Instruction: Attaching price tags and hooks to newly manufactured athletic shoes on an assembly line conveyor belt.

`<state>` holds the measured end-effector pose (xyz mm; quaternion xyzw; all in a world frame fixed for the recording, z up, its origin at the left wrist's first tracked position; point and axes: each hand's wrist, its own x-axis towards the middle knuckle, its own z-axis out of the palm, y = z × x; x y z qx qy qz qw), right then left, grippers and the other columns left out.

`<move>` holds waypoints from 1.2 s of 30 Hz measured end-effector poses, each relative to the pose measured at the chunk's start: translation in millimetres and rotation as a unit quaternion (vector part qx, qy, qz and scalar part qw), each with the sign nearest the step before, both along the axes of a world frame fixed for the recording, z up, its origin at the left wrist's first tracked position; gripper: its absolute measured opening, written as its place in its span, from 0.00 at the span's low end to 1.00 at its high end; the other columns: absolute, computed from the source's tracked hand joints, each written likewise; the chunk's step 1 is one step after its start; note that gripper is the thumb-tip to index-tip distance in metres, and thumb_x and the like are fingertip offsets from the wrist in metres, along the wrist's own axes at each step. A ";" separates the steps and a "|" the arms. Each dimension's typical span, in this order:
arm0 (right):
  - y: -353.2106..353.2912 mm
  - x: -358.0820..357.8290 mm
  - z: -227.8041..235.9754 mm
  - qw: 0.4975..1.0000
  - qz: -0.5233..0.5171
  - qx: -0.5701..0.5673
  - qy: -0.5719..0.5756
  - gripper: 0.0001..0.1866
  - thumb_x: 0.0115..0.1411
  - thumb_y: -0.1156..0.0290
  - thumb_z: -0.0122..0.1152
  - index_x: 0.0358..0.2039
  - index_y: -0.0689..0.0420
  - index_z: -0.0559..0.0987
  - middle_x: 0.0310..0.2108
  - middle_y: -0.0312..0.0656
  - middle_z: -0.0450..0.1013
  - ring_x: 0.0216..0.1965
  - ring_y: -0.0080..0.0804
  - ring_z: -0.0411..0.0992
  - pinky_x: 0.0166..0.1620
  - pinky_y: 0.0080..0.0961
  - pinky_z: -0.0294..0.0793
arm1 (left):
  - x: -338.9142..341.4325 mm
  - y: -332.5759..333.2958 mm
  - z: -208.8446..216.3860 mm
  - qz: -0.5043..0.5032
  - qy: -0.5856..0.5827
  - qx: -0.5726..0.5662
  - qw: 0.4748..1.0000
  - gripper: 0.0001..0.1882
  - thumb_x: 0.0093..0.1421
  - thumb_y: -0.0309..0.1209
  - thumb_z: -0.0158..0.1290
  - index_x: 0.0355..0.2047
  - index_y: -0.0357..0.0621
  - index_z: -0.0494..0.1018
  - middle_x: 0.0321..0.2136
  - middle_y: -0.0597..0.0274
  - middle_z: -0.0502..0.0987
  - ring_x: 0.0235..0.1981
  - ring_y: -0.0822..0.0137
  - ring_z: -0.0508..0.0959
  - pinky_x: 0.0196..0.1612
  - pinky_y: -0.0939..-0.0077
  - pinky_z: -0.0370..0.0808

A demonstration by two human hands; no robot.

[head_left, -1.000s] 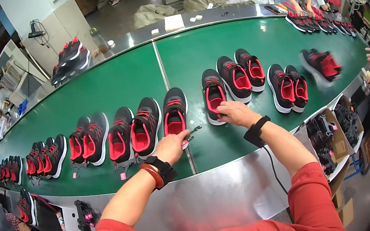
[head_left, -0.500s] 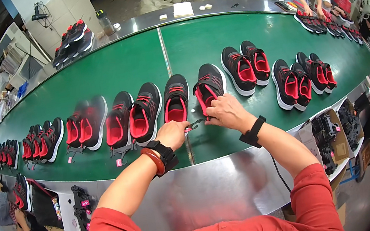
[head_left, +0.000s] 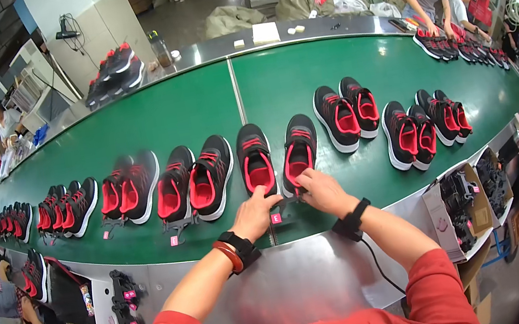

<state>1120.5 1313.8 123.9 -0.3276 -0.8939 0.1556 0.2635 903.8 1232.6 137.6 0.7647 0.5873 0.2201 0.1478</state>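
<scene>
The right hand is curled at the heel of a black shoe with red lining, fingers bent against its back edge; whether they actually pinch it cannot be told. The left hand lies just beside it, index finger stretched out and touching the heel of the matching shoe, the other fingers loosely folded, holding nothing. Between the two hands a small pink tag lies on the green belt. Both forearms come up from the lower edge in red sleeves, each wrist wearing a black band; the left also carries a red bangle.

Left of the left hand, more pairs of the same shoes stand in a row along the belt; right of the right hand another pair stands well apart. Farther right and below, beyond the metal edge, an open cardboard box holds dark items, too small to identify.
</scene>
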 end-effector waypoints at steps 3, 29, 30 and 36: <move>-24.2 12.1 20.5 0.998 -0.022 -0.057 0.020 0.29 0.50 0.74 0.67 0.53 0.55 0.68 0.52 0.51 0.64 0.47 0.54 0.70 0.48 0.42 0.73 | 6.2 -7.8 4.8 0.007 0.013 -0.032 0.999 0.26 0.54 0.19 0.46 0.54 0.52 0.70 0.59 0.44 0.60 0.46 0.41 0.75 0.47 0.52 0.74; -120.7 91.2 -42.2 0.974 -0.059 -0.115 0.186 0.04 0.53 0.76 0.61 0.31 0.58 0.79 0.38 0.43 0.76 0.49 0.43 0.69 0.53 0.35 0.68 | 98.9 -143.3 -61.4 0.082 -0.123 0.090 0.985 0.29 0.51 0.26 0.56 0.56 0.40 0.65 0.52 0.48 0.70 0.57 0.47 0.66 0.61 0.56 0.60; -119.7 92.0 -43.2 0.974 -0.061 -0.111 0.190 0.04 0.53 0.76 0.61 0.31 0.58 0.79 0.37 0.43 0.76 0.48 0.42 0.70 0.52 0.34 0.69 | 100.0 -142.8 -61.2 0.083 -0.125 0.097 0.984 0.28 0.51 0.25 0.55 0.54 0.40 0.67 0.51 0.50 0.71 0.57 0.47 0.67 0.61 0.56 0.61; -119.5 95.9 -41.9 0.970 -0.070 -0.112 0.205 0.04 0.53 0.76 0.60 0.30 0.59 0.79 0.34 0.43 0.77 0.44 0.42 0.72 0.49 0.34 0.71 | 107.3 -143.6 -63.9 0.082 -0.115 0.126 0.982 0.21 0.51 0.24 0.55 0.48 0.42 0.72 0.49 0.54 0.73 0.56 0.50 0.69 0.59 0.57 0.61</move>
